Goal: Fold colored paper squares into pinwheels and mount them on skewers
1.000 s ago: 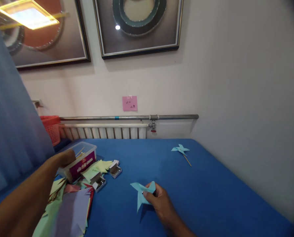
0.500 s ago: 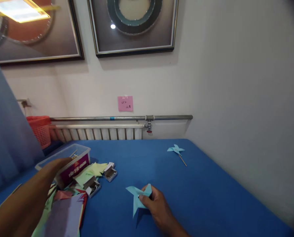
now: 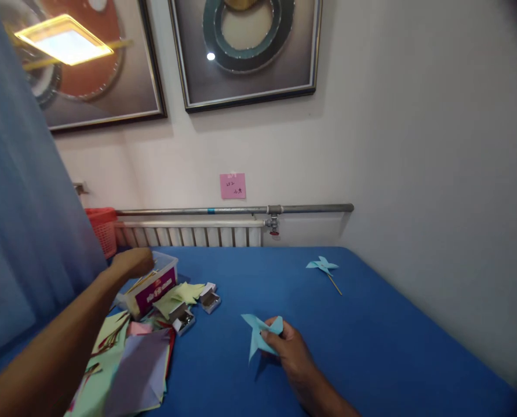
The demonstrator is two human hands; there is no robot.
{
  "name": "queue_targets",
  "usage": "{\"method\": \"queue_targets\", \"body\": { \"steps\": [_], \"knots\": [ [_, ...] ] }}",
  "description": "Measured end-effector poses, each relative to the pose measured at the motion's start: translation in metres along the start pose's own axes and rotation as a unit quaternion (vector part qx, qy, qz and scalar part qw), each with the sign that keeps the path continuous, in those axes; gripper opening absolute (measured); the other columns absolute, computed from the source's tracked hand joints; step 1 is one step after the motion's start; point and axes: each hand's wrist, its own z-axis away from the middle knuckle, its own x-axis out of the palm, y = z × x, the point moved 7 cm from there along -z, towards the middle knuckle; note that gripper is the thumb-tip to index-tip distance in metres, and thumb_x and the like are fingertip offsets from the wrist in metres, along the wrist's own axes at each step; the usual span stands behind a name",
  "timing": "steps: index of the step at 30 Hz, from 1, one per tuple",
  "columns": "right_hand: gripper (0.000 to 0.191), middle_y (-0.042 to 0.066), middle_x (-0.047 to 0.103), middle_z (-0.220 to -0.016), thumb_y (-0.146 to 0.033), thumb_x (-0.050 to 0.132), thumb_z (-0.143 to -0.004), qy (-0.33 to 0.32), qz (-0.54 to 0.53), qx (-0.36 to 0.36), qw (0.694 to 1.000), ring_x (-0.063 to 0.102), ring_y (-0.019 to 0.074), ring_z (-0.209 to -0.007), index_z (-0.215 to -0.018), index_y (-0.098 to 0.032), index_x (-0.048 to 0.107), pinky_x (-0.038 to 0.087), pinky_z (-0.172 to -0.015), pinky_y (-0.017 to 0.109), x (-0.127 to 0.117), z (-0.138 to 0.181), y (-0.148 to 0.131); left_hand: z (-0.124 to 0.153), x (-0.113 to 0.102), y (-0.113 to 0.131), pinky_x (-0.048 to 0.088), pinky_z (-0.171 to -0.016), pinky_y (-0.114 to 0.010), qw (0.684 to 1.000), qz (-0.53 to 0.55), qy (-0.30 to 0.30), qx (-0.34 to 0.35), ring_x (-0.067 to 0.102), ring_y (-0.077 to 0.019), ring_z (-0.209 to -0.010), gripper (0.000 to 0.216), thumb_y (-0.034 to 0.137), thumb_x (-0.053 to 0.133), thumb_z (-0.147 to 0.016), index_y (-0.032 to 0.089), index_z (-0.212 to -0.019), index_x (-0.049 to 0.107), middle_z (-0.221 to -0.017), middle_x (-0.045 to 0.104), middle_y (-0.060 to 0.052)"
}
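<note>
My right hand (image 3: 291, 347) pinches a light blue paper pinwheel (image 3: 257, 333) between thumb and fingers, just above the blue table. My left hand (image 3: 134, 263) is over a clear plastic box (image 3: 166, 266) with a purple label, at the left. Its fingers are curled downward and mostly hidden, so I cannot make out what they hold. Thin wooden sticks (image 3: 142, 282) lie slanted in the box, right below that hand. A second light blue pinwheel (image 3: 323, 264), fixed on a stick (image 3: 334, 284), lies at the far right of the table.
Two small open boxes (image 3: 210, 299) sit beside yellow folded paper (image 3: 188, 292). Stacked coloured paper sheets (image 3: 139, 370) lie at the front left. Behind the table (image 3: 258, 272) are a radiator (image 3: 189, 236) and pipe; a blue curtain (image 3: 32, 202) and red basket (image 3: 104, 231) stand left.
My left hand has risen and drawn back above the box; sticks slant more visibly beneath it. The right hand still grips the pinwheel. The whole view has shifted left.
</note>
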Motion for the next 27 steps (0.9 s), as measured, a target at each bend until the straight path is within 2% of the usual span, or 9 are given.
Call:
{"method": "queue_targets", "body": {
  "steps": [1,3,5,7,10,13,19,23,27],
  "knots": [
    [0.033,-0.003,0.061,-0.065,-0.045,0.085,-0.063,0.005,-0.015,0.007,1.0,0.056,0.0168,-0.063,-0.077,-0.021,0.066,0.048,-0.065,0.031,-0.001,-0.001,0.001,0.009,0.005,0.01,0.036,-0.068,-0.025,1.0,0.019,-0.018,0.015,0.058,-0.0154,-0.067,0.028,0.024,0.063,-0.084,0.015,-0.058,0.056,-0.055,0.055,0.001],
    [0.037,-0.003,0.062,-0.064,-0.045,0.088,-0.058,0.017,-0.04,0.016,0.999,0.057,0.0175,-0.062,-0.075,-0.021,0.065,0.051,-0.064,0.032,-0.002,-0.004,0.005,0.034,0.028,0.037,0.036,-0.062,-0.023,0.994,0.083,-0.056,0.051,0.057,-0.0148,-0.063,0.017,0.027,0.056,-0.082,0.017,-0.071,0.065,-0.061,0.06,0.001],
    [0.039,-0.002,0.063,-0.064,-0.044,0.09,-0.055,0.026,-0.053,0.019,0.998,0.058,0.0179,-0.061,-0.075,-0.021,0.065,0.051,-0.063,0.033,-0.003,-0.007,0.008,0.062,0.063,0.071,0.036,-0.059,-0.023,0.942,0.302,-0.113,0.096,0.053,-0.0146,-0.058,0.019,0.03,0.054,-0.077,0.018,-0.082,0.068,-0.061,0.059,0.002],
    [0.039,-0.002,0.066,-0.066,-0.043,0.09,-0.055,0.029,-0.063,0.017,0.997,0.06,0.0185,-0.063,-0.077,-0.021,0.066,0.052,-0.063,0.033,-0.004,-0.007,0.009,0.087,0.101,0.1,0.037,-0.058,-0.024,0.881,0.438,-0.143,0.108,0.05,-0.0133,-0.055,0.018,0.035,0.057,-0.074,0.018,-0.077,0.062,-0.059,0.057,0.002],
    [0.04,-0.001,0.068,-0.07,-0.043,0.091,-0.055,0.034,-0.073,0.021,0.997,0.063,0.0195,-0.069,-0.079,-0.021,0.067,0.053,-0.067,0.032,-0.005,-0.003,0.004,0.107,0.152,0.122,0.034,-0.052,-0.023,0.828,0.544,-0.127,0.045,0.042,-0.0111,-0.048,0.018,0.038,0.06,-0.074,0.022,-0.071,0.052,-0.056,0.051,0.005],
    [0.04,0.0,0.071,-0.075,-0.042,0.092,-0.055,0.035,-0.085,0.028,0.995,0.065,0.0202,-0.075,-0.08,-0.021,0.069,0.054,-0.071,0.032,-0.003,0.006,-0.007,0.115,0.187,0.13,0.024,-0.049,-0.023,0.824,0.551,-0.126,-0.022,0.029,-0.01,-0.045,0.012,0.031,0.056,-0.079,0.023,-0.071,0.051,-0.051,0.037,0.009],
    [0.04,0.0,0.071,-0.077,-0.039,0.095,-0.056,0.027,-0.09,0.037,0.995,0.065,0.0189,-0.076,-0.082,-0.02,0.071,0.055,-0.073,0.031,0.002,0.015,-0.017,0.125,0.207,0.14,0.022,-0.053,-0.025,0.85,0.501,-0.162,0.019,0.032,-0.0113,-0.051,0.016,0.023,0.054,-0.084,0.021,-0.068,0.052,-0.054,0.037,0.007],
    [0.047,-0.001,0.069,-0.073,-0.042,0.098,-0.052,0.04,-0.086,0.032,0.995,0.063,0.017,-0.07,-0.082,-0.02,0.071,0.055,-0.069,0.031,0.0,0.011,-0.012,0.137,0.218,0.151,0.022,-0.052,-0.025,0.83,0.503,-0.231,0.063,0.03,-0.0106,-0.05,0.014,0.026,0.056,-0.084,0.021,-0.071,0.054,-0.053,0.038,0.008],
    [0.05,-0.002,0.068,-0.069,-0.045,0.099,-0.051,0.037,-0.077,0.028,0.996,0.06,0.0156,-0.066,-0.081,-0.02,0.069,0.053,-0.067,0.029,0.001,0.007,-0.01,0.145,0.221,0.156,0.022,-0.051,-0.025,0.82,0.505,-0.264,0.06,0.03,-0.0097,-0.048,0.013,0.029,0.058,-0.081,0.02,-0.071,0.055,-0.051,0.04,0.008]
  ]
}}
